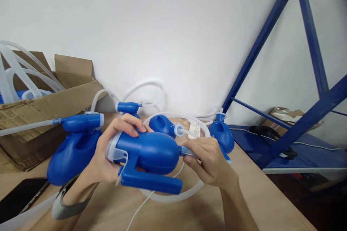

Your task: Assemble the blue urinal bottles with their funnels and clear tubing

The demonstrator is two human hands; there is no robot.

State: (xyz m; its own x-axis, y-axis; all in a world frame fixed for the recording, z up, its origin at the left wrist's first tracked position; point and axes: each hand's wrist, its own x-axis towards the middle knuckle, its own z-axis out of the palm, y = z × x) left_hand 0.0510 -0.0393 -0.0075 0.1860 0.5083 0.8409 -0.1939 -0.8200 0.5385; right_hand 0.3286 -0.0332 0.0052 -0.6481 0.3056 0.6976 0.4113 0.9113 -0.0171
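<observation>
My left hand (pixel 104 160) is closed around the wide end of a blue plastic urinal funnel (pixel 157 151), which lies sideways above the table with its bar handle downward. A translucent cap (pixel 111 147) with a strap covers that wide end, under my left palm. The fingers of my right hand (pixel 211 158) pinch the end of a clear hose (pixel 188 152) at the funnel's narrow spout. Hose and spout meet there; how deeply they fit cannot be seen. Behind the funnel lies a blue bottle (pixel 161 124) with a whitish neck.
A cardboard box (pixel 54 104) of hoses stands left, beside another blue bottle (pixel 73 155) with a funnel on it. A phone (pixel 23 196) lies at the near left. More blue bottles, including one at right (pixel 222 137), sit toward the wall. A blue metal rack (pixel 311 36) rises on the right.
</observation>
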